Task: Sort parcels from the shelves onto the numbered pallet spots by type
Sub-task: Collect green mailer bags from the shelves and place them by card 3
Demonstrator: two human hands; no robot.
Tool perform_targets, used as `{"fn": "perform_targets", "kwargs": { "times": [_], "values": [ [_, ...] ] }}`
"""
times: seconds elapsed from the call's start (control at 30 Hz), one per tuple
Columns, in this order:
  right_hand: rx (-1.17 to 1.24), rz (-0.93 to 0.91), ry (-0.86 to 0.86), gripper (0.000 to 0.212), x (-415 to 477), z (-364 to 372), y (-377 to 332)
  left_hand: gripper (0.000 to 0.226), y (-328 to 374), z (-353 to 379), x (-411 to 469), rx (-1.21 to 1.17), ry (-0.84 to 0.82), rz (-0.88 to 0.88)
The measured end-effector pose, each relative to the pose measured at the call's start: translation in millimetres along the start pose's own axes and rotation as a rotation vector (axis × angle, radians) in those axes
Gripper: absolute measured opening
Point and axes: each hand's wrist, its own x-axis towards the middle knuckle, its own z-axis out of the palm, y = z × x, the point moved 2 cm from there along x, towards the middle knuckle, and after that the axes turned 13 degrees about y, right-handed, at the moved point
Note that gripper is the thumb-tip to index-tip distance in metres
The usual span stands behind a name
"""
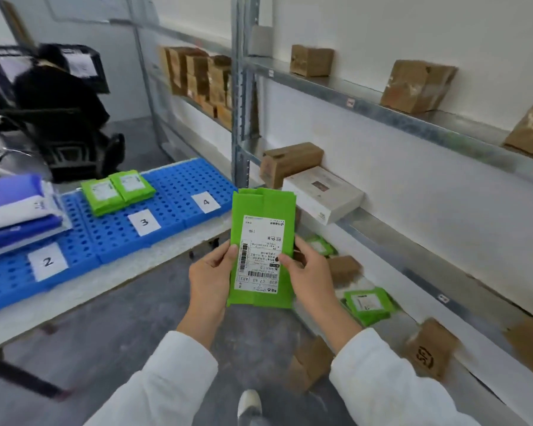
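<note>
In the far corner a person in dark clothes (59,90) sat with their back turned on a black office chair (68,149), facing black crates (100,76) that bore white paper labels. The floor (120,318) was grey and the wall (413,26) white. Something round and shiny (13,161) lay at the left, perhaps a metal lid.

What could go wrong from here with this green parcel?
The left hand and right hand grip the green parcel only near its lower end, so it might slip in transit.
The matching green parcels lie by label 3; label 4 sits close beside, so a misplacement is possible.
</note>
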Motion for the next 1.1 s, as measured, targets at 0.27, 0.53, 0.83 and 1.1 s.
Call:
{"fn": "perform_targets", "kwargs": {
  "times": [0.27,0.53,0.83,1.1],
  "values": [
    [0.062,-0.043,-0.223,0.041,57.2,127.9,-21.4,0.024,26.2,-47.6,99.2,-0.001,0.246,0.038],
    [0.067,-0.086,-0.443,0.042,127.7,253.6,-38.3,0.032,57.2,-77.1,201.5,0.049,0.467,0.066],
    [0.068,-0.162,-0.626,0.045,175.0,355.1,-60.0,0.035,77.7,-106.5,280.0,0.022,0.65,0.058],
    [-0.016,-0.211,-0.673,0.052,192.3,416.0,-63.9,0.03,76.2,-126.8,336.4,0.032,0.716,0.04]
  ]
}}
